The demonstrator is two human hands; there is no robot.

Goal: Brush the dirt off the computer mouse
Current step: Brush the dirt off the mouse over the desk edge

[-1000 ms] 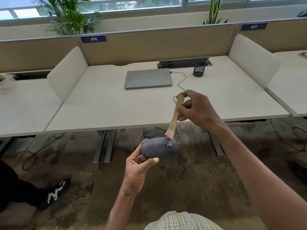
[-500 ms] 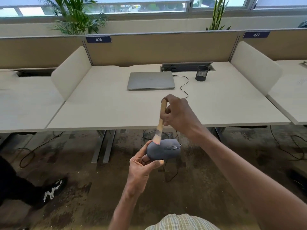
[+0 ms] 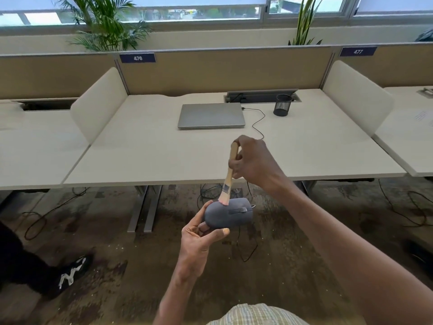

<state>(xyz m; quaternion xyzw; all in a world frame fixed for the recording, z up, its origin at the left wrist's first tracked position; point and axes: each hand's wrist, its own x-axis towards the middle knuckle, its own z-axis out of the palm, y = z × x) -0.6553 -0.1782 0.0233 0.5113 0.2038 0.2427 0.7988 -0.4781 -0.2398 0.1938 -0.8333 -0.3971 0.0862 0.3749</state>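
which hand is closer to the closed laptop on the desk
Right. The right hand grips the brush above the desk's near edge, a short way in front of the laptop. The left hand holds the mouse lower, off the desk.

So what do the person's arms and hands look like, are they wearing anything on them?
Both forearms are bare up to the frame edge: no sleeves, gloves, watch or rings visible on the left hand or right hand. The only clothing in view is a pale checked garment at the bottom edge.
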